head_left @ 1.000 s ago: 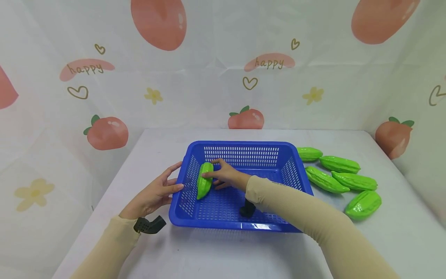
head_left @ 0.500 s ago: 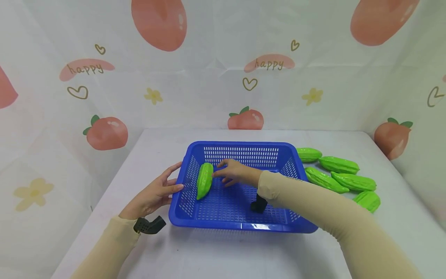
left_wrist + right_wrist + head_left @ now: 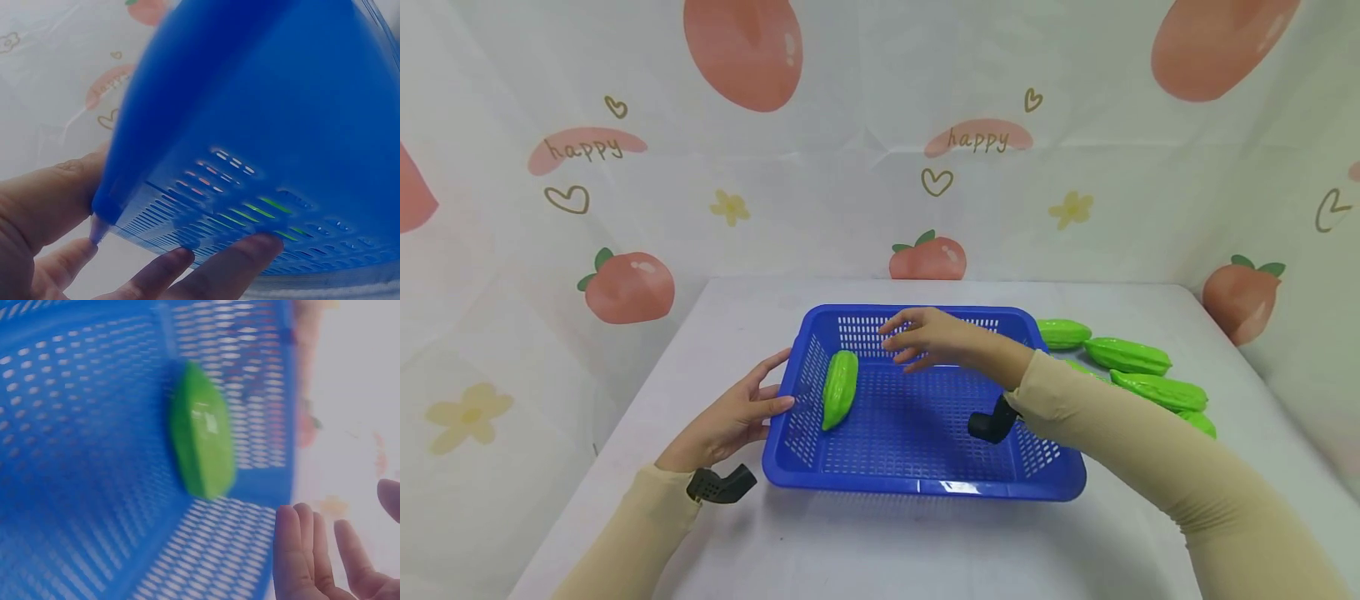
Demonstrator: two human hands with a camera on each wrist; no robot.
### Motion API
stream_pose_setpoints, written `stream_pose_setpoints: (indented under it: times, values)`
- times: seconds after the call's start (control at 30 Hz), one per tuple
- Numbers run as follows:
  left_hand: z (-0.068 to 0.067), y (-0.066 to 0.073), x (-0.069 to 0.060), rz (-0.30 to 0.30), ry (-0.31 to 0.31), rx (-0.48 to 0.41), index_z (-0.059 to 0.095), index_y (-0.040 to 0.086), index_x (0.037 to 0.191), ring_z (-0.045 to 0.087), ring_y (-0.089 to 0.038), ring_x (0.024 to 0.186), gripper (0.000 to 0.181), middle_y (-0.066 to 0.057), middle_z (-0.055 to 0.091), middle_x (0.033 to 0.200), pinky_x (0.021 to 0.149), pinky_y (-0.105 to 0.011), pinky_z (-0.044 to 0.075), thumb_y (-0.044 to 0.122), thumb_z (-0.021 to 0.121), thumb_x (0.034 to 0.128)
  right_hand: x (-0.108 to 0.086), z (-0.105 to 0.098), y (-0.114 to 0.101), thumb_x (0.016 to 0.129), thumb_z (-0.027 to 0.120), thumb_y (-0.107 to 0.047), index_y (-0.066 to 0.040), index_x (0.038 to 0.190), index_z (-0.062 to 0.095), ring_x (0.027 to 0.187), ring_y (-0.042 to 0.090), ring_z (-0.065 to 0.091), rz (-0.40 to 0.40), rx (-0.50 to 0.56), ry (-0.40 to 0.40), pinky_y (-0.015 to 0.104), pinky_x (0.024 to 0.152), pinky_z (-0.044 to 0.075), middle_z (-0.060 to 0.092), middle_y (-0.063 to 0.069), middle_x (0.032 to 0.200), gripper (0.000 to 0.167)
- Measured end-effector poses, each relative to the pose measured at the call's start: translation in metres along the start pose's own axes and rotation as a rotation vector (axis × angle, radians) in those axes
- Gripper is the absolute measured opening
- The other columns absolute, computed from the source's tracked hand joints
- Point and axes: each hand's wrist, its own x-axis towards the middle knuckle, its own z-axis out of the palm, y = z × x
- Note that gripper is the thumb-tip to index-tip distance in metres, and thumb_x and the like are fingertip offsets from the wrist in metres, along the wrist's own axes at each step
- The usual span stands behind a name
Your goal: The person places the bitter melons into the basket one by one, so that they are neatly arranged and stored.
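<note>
A blue plastic basket [image 3: 917, 487] with slotted walls stands on the white table. One glossy green bitter melon [image 3: 840, 390] lies inside along the left wall; the right wrist view shows this bitter melon [image 3: 203, 434] blurred. My left hand [image 3: 733, 421] touches the basket's left side from outside. Its fingertips [image 3: 262, 247] rest against the slotted wall below the rim, in the left wrist view. Above the basket's back part hovers my right hand [image 3: 940, 337], fingers loosely spread and holding nothing. In the right wrist view, its fingers [image 3: 290, 547] are apart from the melon.
Several more bitter melons [image 3: 1127, 356] lie on the table right of the basket, some partly hidden by my right sleeve [image 3: 1120, 433]. A white printed cloth backdrop [image 3: 850, 208] stands behind the table [image 3: 850, 550].
My right hand has let go of the bitter melon in the basket and moved up and to the right. The melon stays by the left wall. My left hand has not moved.
</note>
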Motion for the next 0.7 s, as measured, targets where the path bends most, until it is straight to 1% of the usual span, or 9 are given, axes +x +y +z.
stream_pose_setpoints:
  times: [0.1, 0.23, 0.3, 0.4, 0.5, 0.53, 0.63, 0.7]
  values:
    - [-0.001, 0.0, 0.001, -0.011, 0.005, -0.003, 0.01, 0.036, 0.155, 0.064, -0.032, 0.111, 0.084, -0.025, 0.039, 0.147, 0.09, -0.049, 0.054, 0.02, 0.065, 0.0932, -0.016, -0.02, -0.007, 0.096, 0.058, -0.013, 0.0, 0.134, 0.048, 0.094, 0.02, 0.065, -0.067, 0.001, -0.005, 0.045, 0.092, 0.054, 0.058, 0.016, 0.121, 0.041]
    - [0.0, 0.0, 0.001, -0.035, 0.016, -0.005, 0.012, 0.039, 0.154, 0.065, -0.03, 0.108, 0.084, -0.023, 0.041, 0.146, 0.09, -0.048, 0.054, 0.021, 0.066, 0.0925, -0.039, -0.051, -0.009, 0.098, 0.053, -0.013, 0.003, 0.135, 0.043, 0.097, 0.02, 0.064, -0.145, 0.049, 0.022, 0.04, 0.091, 0.055, 0.059, 0.013, 0.116, 0.042]
    - [0.0, 0.0, 0.002, -0.04, 0.016, -0.001, 0.011, 0.039, 0.154, 0.065, -0.029, 0.107, 0.084, -0.022, 0.042, 0.145, 0.09, -0.046, 0.055, 0.022, 0.066, 0.0925, -0.051, -0.067, -0.01, 0.099, 0.052, -0.014, 0.001, 0.134, 0.042, 0.099, 0.019, 0.065, -0.175, 0.076, 0.043, 0.038, 0.092, 0.055, 0.061, 0.009, 0.113, 0.039]
    - [0.0, 0.0, 0.001, -0.046, 0.016, 0.0, 0.011, 0.04, 0.153, 0.065, -0.028, 0.105, 0.084, -0.021, 0.044, 0.142, 0.09, -0.045, 0.055, 0.022, 0.066, 0.0925, -0.071, -0.089, -0.008, 0.101, 0.049, -0.016, -0.007, 0.13, 0.046, 0.102, 0.017, 0.065, -0.241, 0.11, 0.066, 0.031, 0.091, 0.055, 0.062, 0.003, 0.111, 0.031]
    - [0.0, 0.0, 0.002, -0.046, 0.017, -0.001, 0.012, 0.04, 0.153, 0.065, -0.028, 0.105, 0.084, -0.021, 0.044, 0.142, 0.09, -0.045, 0.055, 0.021, 0.066, 0.0926, -0.09, -0.11, 0.0, 0.103, 0.045, -0.016, -0.015, 0.125, 0.052, 0.103, 0.015, 0.066, -0.329, 0.176, 0.073, 0.026, 0.089, 0.055, 0.064, 0.001, 0.112, 0.023]
    - [0.0, 0.0, 0.001, -0.046, 0.017, -0.003, 0.012, 0.04, 0.153, 0.065, -0.028, 0.106, 0.083, -0.021, 0.044, 0.143, 0.09, -0.045, 0.055, 0.021, 0.066, 0.0928, -0.096, -0.117, 0.004, 0.103, 0.044, -0.015, -0.016, 0.125, 0.053, 0.104, 0.015, 0.066, -0.365, 0.202, 0.07, 0.026, 0.088, 0.055, 0.064, 0.001, 0.113, 0.024]
    - [0.001, 0.0, 0.001, -0.049, 0.025, 0.003, 0.012, 0.04, 0.153, 0.065, -0.028, 0.107, 0.083, -0.022, 0.042, 0.145, 0.091, -0.046, 0.054, 0.021, 0.066, 0.0929, -0.115, -0.137, 0.018, 0.104, 0.04, -0.01, -0.015, 0.126, 0.056, 0.105, 0.016, 0.066, -0.447, 0.312, 0.055, 0.027, 0.088, 0.056, 0.066, 0.003, 0.115, 0.028]
    - [0.001, 0.0, 0.001, -0.05, 0.036, 0.015, 0.012, 0.04, 0.153, 0.065, -0.029, 0.107, 0.083, -0.022, 0.04, 0.147, 0.091, -0.046, 0.054, 0.022, 0.066, 0.0925, -0.127, -0.15, 0.029, 0.104, 0.037, -0.007, -0.014, 0.129, 0.055, 0.107, 0.017, 0.066, -0.48, 0.367, 0.058, 0.028, 0.087, 0.056, 0.065, 0.004, 0.118, 0.032]
